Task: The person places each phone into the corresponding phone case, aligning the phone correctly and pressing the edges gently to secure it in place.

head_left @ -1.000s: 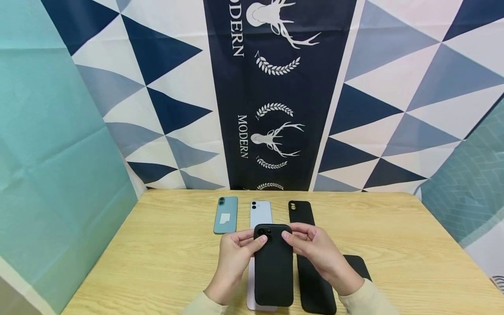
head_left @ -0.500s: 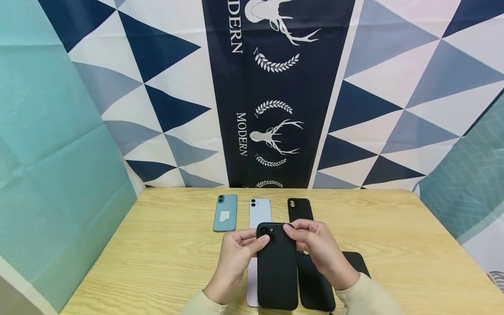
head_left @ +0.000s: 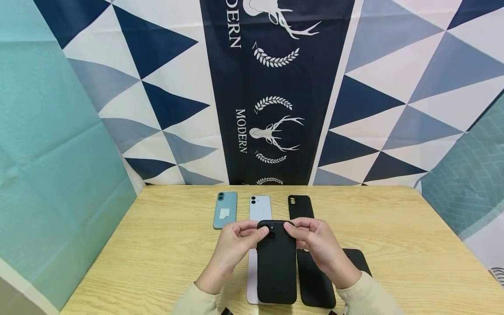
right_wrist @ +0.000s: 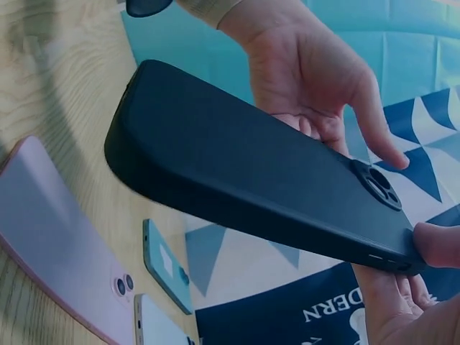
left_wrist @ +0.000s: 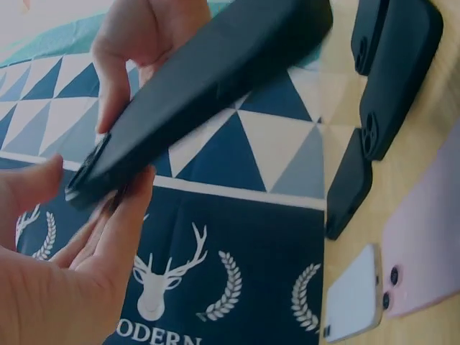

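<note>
Above the table both hands hold up a black phone case point(head_left: 277, 271), its back and camera opening point(right_wrist: 377, 185) facing the head camera. Whether a phone sits inside cannot be told. My left hand point(head_left: 232, 245) has its fingers behind the top left corner; in the right wrist view its thumb point(right_wrist: 392, 154) stands slightly off the case near the camera opening. My right hand point(head_left: 319, 240) pinches the top right corner, thumb in front and fingers behind. Partly covered beneath the case lies a pink-lilac phone point(right_wrist: 54, 230).
Farther back on the wooden table point(head_left: 165, 245) lie a teal phone point(head_left: 230, 203), a pale phone point(head_left: 260, 208) and a black case point(head_left: 300, 206). More black cases lie at the right, one point(head_left: 316, 282) near the right wrist, another point(head_left: 357, 259) partly behind the forearm. A patterned cloth point(head_left: 169, 87) hangs behind.
The case has shifted slightly right, then up in the head view, still between both hands. My left thumb has moved up from the camera lenses towards the top edge. The head view has tilted slightly.
</note>
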A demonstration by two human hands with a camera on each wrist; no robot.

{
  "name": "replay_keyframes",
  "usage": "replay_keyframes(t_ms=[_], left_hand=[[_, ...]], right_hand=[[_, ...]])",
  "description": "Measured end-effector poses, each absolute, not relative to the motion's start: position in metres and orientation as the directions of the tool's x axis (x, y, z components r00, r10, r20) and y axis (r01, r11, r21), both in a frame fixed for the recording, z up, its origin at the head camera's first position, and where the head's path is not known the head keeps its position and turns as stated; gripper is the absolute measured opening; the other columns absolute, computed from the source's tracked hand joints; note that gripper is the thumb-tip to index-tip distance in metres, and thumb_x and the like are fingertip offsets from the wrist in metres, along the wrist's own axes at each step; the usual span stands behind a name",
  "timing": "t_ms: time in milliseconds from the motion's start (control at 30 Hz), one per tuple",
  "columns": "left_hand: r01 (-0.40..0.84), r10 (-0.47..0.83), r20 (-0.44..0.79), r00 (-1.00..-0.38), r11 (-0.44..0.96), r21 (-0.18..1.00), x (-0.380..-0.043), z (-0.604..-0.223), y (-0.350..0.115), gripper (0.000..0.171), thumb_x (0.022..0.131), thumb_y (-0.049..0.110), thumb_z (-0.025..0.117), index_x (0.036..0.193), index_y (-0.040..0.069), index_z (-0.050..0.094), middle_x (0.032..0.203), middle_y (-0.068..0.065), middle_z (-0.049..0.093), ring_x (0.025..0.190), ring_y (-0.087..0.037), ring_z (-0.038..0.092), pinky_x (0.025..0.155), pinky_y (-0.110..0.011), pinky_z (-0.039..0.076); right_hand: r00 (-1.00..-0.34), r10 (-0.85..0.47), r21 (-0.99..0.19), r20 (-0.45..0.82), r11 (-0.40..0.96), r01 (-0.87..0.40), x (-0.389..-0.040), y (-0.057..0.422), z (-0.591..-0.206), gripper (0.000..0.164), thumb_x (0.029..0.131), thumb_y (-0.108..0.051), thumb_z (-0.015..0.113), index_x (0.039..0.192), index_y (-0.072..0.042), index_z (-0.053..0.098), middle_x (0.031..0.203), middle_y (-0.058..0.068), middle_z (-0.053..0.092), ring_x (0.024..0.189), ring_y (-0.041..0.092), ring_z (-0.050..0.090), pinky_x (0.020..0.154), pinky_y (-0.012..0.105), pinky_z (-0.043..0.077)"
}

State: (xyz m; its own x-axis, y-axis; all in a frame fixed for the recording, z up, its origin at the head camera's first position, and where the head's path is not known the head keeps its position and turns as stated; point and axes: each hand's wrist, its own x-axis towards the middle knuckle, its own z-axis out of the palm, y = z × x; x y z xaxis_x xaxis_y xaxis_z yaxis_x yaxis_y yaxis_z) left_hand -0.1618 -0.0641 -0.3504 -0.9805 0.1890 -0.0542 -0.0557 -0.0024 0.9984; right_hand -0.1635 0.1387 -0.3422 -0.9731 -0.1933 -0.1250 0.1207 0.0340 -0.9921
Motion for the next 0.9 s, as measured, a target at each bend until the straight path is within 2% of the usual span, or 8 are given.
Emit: replay_keyframes(t_ms=[167, 333, 533, 733, 900], left_hand=[[-0.027, 0.142, -0.031, -0.989, 0.031, 0.999, -0.163, -0.346, -0.066, 0.028, 0.084, 0.016, 0.073, 0.105, -0.003, 0.071, 0.092, -0.017, 0.075, 0.07, -0.007, 0.069, 0.07, -0.023, 0.058], [-0.061, 0.128, -0.055, -0.99, -0.048, 0.997, -0.164, -0.348, -0.064, 0.028, 0.084, 0.011, 0.072, 0.104, -0.009, 0.069, 0.093, -0.018, 0.075, 0.069, -0.008, 0.071, 0.071, -0.027, 0.06], [-0.143, 0.085, -0.133, -0.987, -0.132, 0.981, -0.164, -0.354, -0.064, 0.029, 0.084, 0.01, 0.072, 0.104, -0.011, 0.069, 0.082, -0.006, 0.076, 0.064, -0.007, 0.07, 0.066, -0.024, 0.06], [-0.13, 0.03, -0.127, -0.991, -0.184, 0.974, -0.17, -0.351, -0.067, 0.028, 0.083, 0.007, 0.071, 0.104, -0.012, 0.068, 0.076, 0.002, 0.075, 0.064, -0.007, 0.07, 0.067, -0.024, 0.06], [-0.114, 0.001, -0.117, -0.993, -0.199, 0.973, -0.175, -0.344, -0.07, 0.025, 0.084, 0.005, 0.07, 0.103, -0.011, 0.069, 0.078, 0.0, 0.075, 0.064, -0.008, 0.07, 0.069, -0.025, 0.061]], right_hand=[[-0.964, -0.243, -0.994, -0.112, 0.025, 0.109, -0.163, 0.14, -0.343, 0.022, 0.094, -0.019, 0.061, 0.102, 0.001, 0.067, 0.075, -0.013, 0.073, 0.072, 0.005, 0.07, 0.078, 0.023, 0.057], [-0.95, -0.289, -0.993, -0.117, 0.027, 0.114, -0.164, 0.141, -0.345, 0.026, 0.094, -0.021, 0.061, 0.105, 0.002, 0.066, 0.079, -0.013, 0.073, 0.075, 0.004, 0.07, 0.079, 0.021, 0.057], [-0.93, -0.334, -0.988, -0.155, 0.048, 0.148, -0.165, 0.142, -0.351, 0.036, 0.095, -0.025, 0.061, 0.113, 0.005, 0.063, 0.084, -0.013, 0.073, 0.079, 0.004, 0.069, 0.084, 0.022, 0.055], [-0.909, -0.382, -0.986, -0.165, 0.051, 0.157, -0.16, 0.144, -0.359, 0.048, 0.093, -0.024, 0.063, 0.123, 0.012, 0.053, 0.091, -0.009, 0.075, 0.085, 0.003, 0.07, 0.086, 0.023, 0.056], [-0.874, -0.463, -0.986, -0.146, -0.002, 0.166, -0.153, 0.145, -0.364, 0.041, 0.092, -0.018, 0.065, 0.119, 0.011, 0.056, 0.092, -0.009, 0.075, 0.087, 0.004, 0.071, 0.085, 0.023, 0.057]])
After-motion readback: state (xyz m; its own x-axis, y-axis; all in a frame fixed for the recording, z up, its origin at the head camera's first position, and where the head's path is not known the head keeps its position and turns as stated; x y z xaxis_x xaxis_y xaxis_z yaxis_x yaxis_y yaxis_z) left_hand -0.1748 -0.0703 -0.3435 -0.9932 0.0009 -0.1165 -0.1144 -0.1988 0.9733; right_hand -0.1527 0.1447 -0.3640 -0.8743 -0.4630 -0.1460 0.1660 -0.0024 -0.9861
